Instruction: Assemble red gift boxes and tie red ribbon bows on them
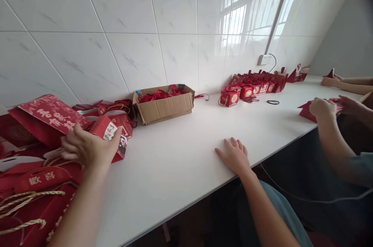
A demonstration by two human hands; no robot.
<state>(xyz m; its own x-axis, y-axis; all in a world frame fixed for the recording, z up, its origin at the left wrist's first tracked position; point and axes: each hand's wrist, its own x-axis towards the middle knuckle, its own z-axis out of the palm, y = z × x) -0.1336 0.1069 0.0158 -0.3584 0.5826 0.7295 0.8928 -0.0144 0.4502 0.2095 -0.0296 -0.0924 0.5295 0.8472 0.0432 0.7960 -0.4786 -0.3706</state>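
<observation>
My left hand [91,148] is over the heap of red gift boxes at the left, its fingers spread and slightly blurred. Its thumb lies across the front of a small red gift box [107,124] with a white printed label; whether it presses on the box I cannot tell. Beside the fingers leans a larger red box [51,113] with pale lettering. Lower left, a red gift bag [32,208] has twisted gold cord handles. My right hand [234,156] rests palm down on the white table [175,153], fingers apart, holding nothing.
A cardboard box [166,112] of red ribbons stands against the tiled wall. Finished-looking red boxes [230,96] line the wall farther right, near a black loop [273,102]. One co-worker's hands [323,108] hold a red box piece; another person's hands [332,80] are beyond.
</observation>
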